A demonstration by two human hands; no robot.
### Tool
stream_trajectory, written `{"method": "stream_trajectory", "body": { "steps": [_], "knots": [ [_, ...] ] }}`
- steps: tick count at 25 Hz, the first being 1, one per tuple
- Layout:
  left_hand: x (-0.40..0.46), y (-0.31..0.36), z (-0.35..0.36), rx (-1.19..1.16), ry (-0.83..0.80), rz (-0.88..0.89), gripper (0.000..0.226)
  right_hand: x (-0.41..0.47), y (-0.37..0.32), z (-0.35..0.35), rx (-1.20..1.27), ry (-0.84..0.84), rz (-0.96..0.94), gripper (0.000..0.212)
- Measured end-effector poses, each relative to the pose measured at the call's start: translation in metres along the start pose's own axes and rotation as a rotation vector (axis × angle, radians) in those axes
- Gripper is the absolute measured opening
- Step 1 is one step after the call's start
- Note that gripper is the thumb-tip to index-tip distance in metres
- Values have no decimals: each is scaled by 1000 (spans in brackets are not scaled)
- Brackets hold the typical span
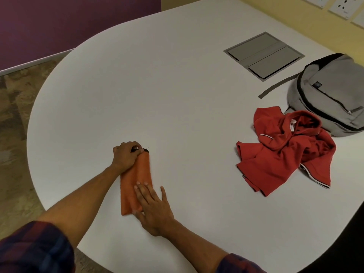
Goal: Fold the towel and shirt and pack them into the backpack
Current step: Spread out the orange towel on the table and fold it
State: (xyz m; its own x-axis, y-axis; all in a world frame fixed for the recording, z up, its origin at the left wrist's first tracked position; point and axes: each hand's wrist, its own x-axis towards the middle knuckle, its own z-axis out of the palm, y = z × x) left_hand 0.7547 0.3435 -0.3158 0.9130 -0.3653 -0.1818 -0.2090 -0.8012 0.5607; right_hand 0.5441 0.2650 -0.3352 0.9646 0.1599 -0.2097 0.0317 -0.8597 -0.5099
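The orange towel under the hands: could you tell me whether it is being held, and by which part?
Yes. The left hand grips the far end of the folded orange towel, while the right hand lies flat on its near end.

No text could be read; the small dark patch (317, 84) on the backpack (327, 91) was too blurred to be made out.

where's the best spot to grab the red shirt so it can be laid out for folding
Probably the collar of the red shirt, near the white neck label, reached from the person's right. The shirt lies crumpled beside the backpack; lifting by the collar should let the body hang open.
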Motion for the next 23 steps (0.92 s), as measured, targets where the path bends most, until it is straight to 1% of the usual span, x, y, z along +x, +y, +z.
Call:
{"method": "stream_trajectory", "body": {
  "steps": [1,2,4,5,7,9,10,12,15,17,19,20,22,23],
  "knots": [
    [-4,-1,1,50,48,22,18,1,0,2,7,-4,3,67],
    [-10,-1,3,124,129,69,23,1,0,3,10,-4,5,68],
    [-26,3,7,283,277,219,27,3,0,3,6,-7,11,71],
    [-35,5,13,331,295,285,30,4,0,3,7,-19,16,72],
    [-55,3,30,315,233,334,40,4,-1,1,34,-36,20,67],
    [-75,-2,45,187,170,253,52,3,-1,-3,123,-23,5,60],
    [-81,-4,49,145,166,203,55,2,-1,-5,178,-5,-12,58],
    [-84,-5,51,124,155,152,57,-2,2,-9,269,57,-56,54],
    [-79,-9,51,232,94,235,63,-13,9,-9,278,166,-80,49],
    [-77,-12,49,295,42,260,70,-18,14,-8,247,282,-74,37],
    [-77,-12,48,324,13,242,82,-20,18,-13,231,395,-44,24],
    [-77,-10,48,328,20,225,89,-20,21,-17,230,435,-22,21],
    [-79,-5,48,351,45,175,100,-20,29,-25,220,486,23,22],
    [-80,-1,48,383,62,151,102,-20,33,-29,211,510,42,24]
  ]
}}
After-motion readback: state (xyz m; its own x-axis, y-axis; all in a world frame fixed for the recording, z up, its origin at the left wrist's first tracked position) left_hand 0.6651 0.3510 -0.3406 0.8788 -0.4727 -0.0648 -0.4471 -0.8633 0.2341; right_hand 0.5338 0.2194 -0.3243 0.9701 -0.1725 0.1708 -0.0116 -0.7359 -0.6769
